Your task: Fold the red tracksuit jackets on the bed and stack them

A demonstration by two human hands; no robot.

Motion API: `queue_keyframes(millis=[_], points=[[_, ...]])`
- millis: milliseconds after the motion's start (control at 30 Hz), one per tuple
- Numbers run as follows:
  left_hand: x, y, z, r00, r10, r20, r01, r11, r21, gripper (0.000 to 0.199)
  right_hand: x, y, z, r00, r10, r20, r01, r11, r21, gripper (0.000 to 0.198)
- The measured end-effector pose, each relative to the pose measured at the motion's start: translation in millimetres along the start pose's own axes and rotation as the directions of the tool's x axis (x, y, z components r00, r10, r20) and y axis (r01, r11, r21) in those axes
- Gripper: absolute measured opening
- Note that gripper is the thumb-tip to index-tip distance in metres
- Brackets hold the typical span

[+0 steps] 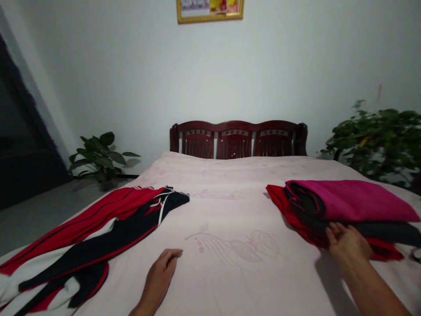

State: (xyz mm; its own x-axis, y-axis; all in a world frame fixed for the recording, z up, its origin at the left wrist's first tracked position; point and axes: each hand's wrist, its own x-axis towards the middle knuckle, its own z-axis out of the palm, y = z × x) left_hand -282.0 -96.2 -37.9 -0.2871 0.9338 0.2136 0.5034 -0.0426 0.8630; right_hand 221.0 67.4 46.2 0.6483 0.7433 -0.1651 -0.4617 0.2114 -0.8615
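My left hand [161,274] is low over the light pink bedsheet [226,281], holding nothing, its fingers loosely bent and the thumb a little apart. My right hand [348,241] touches the near side of a stack of folded clothes, its fingers laid against a dark garment [378,231]. On top of that lies a folded magenta garment [358,199]; a red garment [292,219] sticks out underneath. To the left of my left hand, trousers or a track suit piece in red, navy and white [108,232] lie spread out and rumpled.
A dark red wooden headboard [234,139] stands at the far end against a white wall. Leafy plants stand at the left [101,158] and right [378,140] of the bed. A gold picture frame [210,19] hangs above. A dark doorway [23,131] is at far left.
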Motion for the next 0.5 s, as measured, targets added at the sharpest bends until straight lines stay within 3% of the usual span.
queue_keyframes(millis=[67,200,267,367,433,500], points=[[-1.5,6.0,-1.4,1.000,0.003,0.005,-0.003,1.000,-0.010,0.029,-27.7,30.2,-3.4,0.997,0.050,-0.056,-0.050,0.999,0.005,0.041],[-3.2,9.5,-1.2,1.000,0.009,-0.008,-0.010,0.998,-0.056,0.029,-88.3,91.6,-1.3,0.969,0.243,0.049,-0.237,0.967,-0.094,0.037],[-3.4,5.3,0.0,0.998,0.009,-0.055,-0.014,0.995,-0.102,0.029,-110.9,112.3,0.9,0.973,0.190,0.133,-0.169,0.973,-0.159,0.041],[-3.3,-6.2,-5.1,0.987,0.027,-0.161,-0.043,0.995,-0.093,0.032,-127.7,126.8,2.4,0.966,0.007,0.260,0.057,0.969,-0.239,0.049],[-2.7,-12.8,-19.4,0.964,0.095,-0.247,-0.081,0.994,0.067,0.039,-130.6,128.4,2.6,0.948,-0.045,0.316,0.147,0.941,-0.304,0.047],[-1.4,-15.8,-45.0,0.919,0.195,-0.343,-0.072,0.937,0.341,0.044,-131.5,126.4,3.1,0.931,-0.032,0.364,0.177,0.912,-0.371,0.045]])
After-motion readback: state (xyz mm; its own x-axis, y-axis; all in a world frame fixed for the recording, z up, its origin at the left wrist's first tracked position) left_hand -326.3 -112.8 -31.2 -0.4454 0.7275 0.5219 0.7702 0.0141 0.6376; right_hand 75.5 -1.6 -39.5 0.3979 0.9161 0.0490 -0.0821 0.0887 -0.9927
